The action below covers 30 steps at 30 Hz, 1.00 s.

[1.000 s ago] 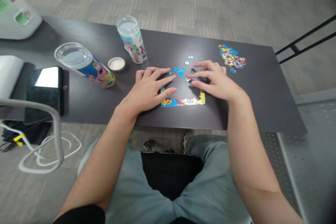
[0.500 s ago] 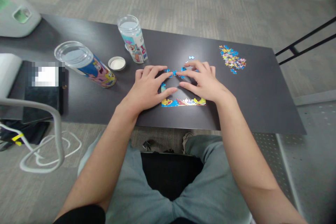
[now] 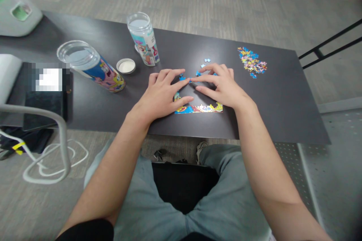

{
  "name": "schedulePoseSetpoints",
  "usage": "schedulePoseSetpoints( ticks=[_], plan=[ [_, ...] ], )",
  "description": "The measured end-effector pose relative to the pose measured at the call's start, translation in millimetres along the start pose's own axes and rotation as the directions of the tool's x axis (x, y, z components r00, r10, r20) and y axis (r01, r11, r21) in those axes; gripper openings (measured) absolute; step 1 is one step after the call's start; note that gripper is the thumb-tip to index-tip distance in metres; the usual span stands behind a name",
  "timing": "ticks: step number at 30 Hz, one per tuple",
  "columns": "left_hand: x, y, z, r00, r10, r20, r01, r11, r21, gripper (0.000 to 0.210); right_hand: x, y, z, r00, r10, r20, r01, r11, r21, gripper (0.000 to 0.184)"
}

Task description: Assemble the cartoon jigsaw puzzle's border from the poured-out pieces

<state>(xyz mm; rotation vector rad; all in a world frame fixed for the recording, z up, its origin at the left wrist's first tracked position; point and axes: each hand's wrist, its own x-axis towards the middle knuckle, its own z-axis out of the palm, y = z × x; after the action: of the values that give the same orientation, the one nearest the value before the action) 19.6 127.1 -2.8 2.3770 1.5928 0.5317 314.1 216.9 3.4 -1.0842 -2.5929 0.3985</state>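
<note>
My left hand (image 3: pixel 164 92) lies over the left side of a partly joined jigsaw border, fingers spread and its index fingertip on blue pieces along the top row. From the other side, my right hand (image 3: pixel 220 84) rests with fingers apart, its index fingertip meeting the left one at a small blue puzzle piece (image 3: pixel 190 80), mostly covered by the fingertips. The bottom strip of the puzzle (image 3: pixel 198 109), yellow, blue and red, shows below both hands. Another blue piece (image 3: pixel 198 73) sits by the right fingers, and a loose blue piece (image 3: pixel 207 60) lies beyond them.
A pile of loose puzzle pieces (image 3: pixel 252 62) lies to the right on the dark table (image 3: pixel 283 101). On the left stand two clear-topped cartoon canisters (image 3: pixel 103 71) (image 3: pixel 147 47), with a round lid (image 3: pixel 126 66) between them. A black case (image 3: pixel 45 105) lies farther left.
The view has shifted slightly. My index fingertips have come closer together over the blue piece in the top row, covering more of it.
</note>
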Motion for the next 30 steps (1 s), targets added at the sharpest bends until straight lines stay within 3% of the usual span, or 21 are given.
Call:
schedulePoseSetpoints(
  ticks=[7, 30],
  plan=[
    [0.3, -1.0, -0.8, 1.0, -0.007, 0.002, 0.007, 1.0, -0.002, 0.066, -0.3, 1.1, -0.1, 1.0, 0.001, 0.02, -0.001, 1.0, 0.007, 0.032],
    [0.6, 2.5, -5.0, 1.0, -0.025, 0.019, 0.024, 1.0, 0.011, 0.069, -0.6, -4.3, -5.2, 1.0, 0.019, 0.0, -0.019, 0.999, -0.034, 0.031]
  ],
)
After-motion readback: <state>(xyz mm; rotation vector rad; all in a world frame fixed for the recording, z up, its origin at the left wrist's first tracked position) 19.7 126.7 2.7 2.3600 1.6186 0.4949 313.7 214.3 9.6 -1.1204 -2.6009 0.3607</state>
